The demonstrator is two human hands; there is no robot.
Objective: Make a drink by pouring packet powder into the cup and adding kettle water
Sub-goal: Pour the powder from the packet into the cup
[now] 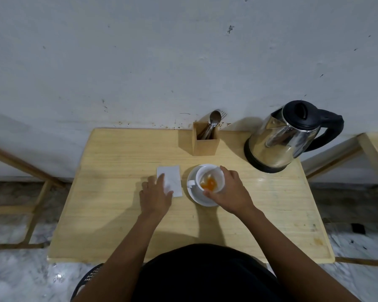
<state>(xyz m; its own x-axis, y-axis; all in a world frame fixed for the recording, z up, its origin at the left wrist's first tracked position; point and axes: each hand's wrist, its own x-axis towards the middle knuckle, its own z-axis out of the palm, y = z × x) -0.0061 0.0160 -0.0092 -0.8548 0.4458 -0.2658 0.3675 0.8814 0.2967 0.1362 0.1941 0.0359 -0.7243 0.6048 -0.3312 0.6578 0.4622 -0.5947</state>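
The white cup [210,179] is gripped at its rim by the right hand [231,190], thumb and fingers curled around it; orange powder is seen at its bottom, and a saucer [194,197] lies beneath. The white packet [171,178], just left of the cup, is pressed flat under the left hand [155,196], fingers spread. The kettle [286,136] is stood beyond the right hand, apart.
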